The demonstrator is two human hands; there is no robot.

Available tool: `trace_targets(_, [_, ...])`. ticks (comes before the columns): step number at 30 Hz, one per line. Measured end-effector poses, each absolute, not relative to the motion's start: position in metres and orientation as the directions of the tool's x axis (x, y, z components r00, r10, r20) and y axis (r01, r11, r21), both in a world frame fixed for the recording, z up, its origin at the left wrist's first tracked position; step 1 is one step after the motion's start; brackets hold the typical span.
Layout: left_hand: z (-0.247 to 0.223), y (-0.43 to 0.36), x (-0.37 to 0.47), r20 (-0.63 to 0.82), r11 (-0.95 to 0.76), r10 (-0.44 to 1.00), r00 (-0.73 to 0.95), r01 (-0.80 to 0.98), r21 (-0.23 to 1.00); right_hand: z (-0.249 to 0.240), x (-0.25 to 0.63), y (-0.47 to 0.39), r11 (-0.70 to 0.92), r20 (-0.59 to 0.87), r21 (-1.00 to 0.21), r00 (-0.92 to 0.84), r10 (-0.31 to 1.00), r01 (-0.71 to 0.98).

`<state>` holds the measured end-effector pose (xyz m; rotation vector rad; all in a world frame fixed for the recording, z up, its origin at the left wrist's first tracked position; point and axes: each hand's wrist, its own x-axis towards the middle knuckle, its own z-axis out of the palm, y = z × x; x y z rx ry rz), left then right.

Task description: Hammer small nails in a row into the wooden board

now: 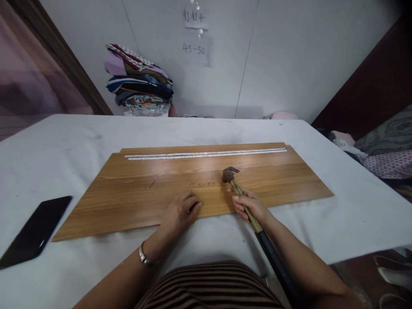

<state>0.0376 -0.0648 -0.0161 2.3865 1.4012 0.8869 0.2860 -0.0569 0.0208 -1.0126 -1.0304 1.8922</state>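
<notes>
On smooth wood-grain board (128, 201), right hand (249, 206) grips rusty hammer (240, 189); left hand (180, 212) rests curled, holding nothing visible.

White table (322, 141) with wooden board (128, 201), phone (35, 231)

- A pale panelled wall (289, 51) stands behind the table, split by thin vertical seams.
- Two paper notes (196, 36) hang on it; the lower one reads "45-50".
- A stack of folded fabrics (140, 81) in mixed colours leans against the wall's foot.
- A dark wooden frame (64, 60) slants at the left.
- A white cloth covers the table (48, 141).
- Patterned bedding (389, 146) lies at the right under a dark maroon panel (376, 81).
</notes>
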Motion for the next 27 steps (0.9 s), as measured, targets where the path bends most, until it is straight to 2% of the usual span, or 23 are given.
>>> trace_targets(4, [-0.013, -0.066, 0.038, 0.354, -0.498, 0.863, 0.360, 0.720, 0.483, 0.022, 0.286, -0.056, -0.396, -0.284, -0.890, -0.405, 0.869, -0.226])
trace_targets(13, [-0.024, -0.063, 0.037, 0.401, -0.519, 0.847, 0.349, 0.708, 0.480, 0.024, 0.285, -0.058, -0.401, -0.290, -0.888, -0.404, 0.867, -0.223])
trace_targets(27, [-0.011, -0.068, 0.039, 0.337, -0.488, 0.871, 0.358, 0.716, 0.499, 0.024, 0.286, -0.058, -0.399, -0.293, -0.885, -0.380, 0.877, -0.238])
